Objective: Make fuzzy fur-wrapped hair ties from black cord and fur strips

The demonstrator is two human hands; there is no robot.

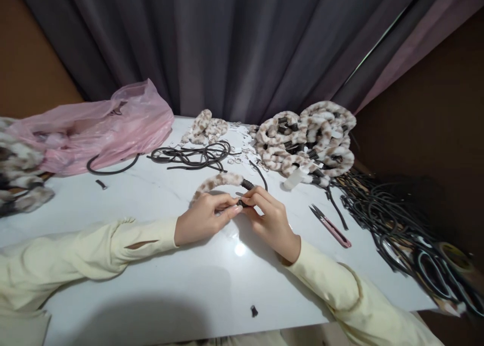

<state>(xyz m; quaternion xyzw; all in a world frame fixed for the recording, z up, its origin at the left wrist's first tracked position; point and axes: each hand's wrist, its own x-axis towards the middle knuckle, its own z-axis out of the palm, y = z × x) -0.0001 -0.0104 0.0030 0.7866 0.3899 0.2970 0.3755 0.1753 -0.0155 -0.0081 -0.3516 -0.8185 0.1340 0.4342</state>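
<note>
A furry white-and-brown spotted loop (221,179) with black wrapped ends curves behind my hands, over the middle of the white table (159,305). My left hand (202,219) is closed, its thumb and finger pinching at a black end of the loop. My right hand (274,220) is closed too and meets the left fingertips at the same black part. Fingers cover most of the spot where they meet. One wrapped black end (247,184) shows above the right fingers. Just behind the right hand lies a short black cord (259,175).
Finished-looking furry loops (282,129) pile at the back right, beside a small white bottle (297,177). Pink thread snips (330,226) lie right, near tangled black cords (389,220). Coiled black cords (192,157), metal rings (236,159) and a pink plastic bag (109,129) are behind.
</note>
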